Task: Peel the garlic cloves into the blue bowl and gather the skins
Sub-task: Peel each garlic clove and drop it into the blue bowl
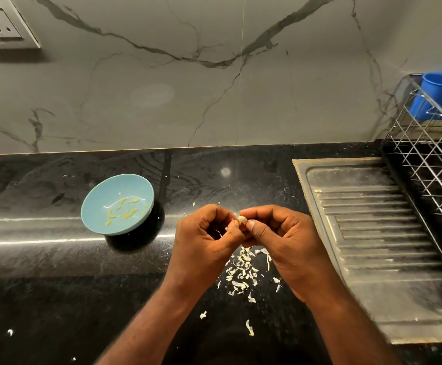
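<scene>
Right of the round blue bowl (101,196) | left hand (206,241) and right hand (280,238) pinch a small pale clove (242,220) | papery skins (241,272) scattered below | peeled cloves (125,210) in bowl

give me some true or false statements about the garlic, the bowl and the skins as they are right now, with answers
1. The left hand and the right hand both pinch one garlic clove. True.
2. The blue bowl is empty. False: several pale yellow pieces lie in it.
3. The skins lie scattered on the black counter, below the hands. True.
4. The bowl stands on the steel drainboard. False: it stands on the counter, left of the hands.
5. The wire rack holds a blue container. True.
</scene>
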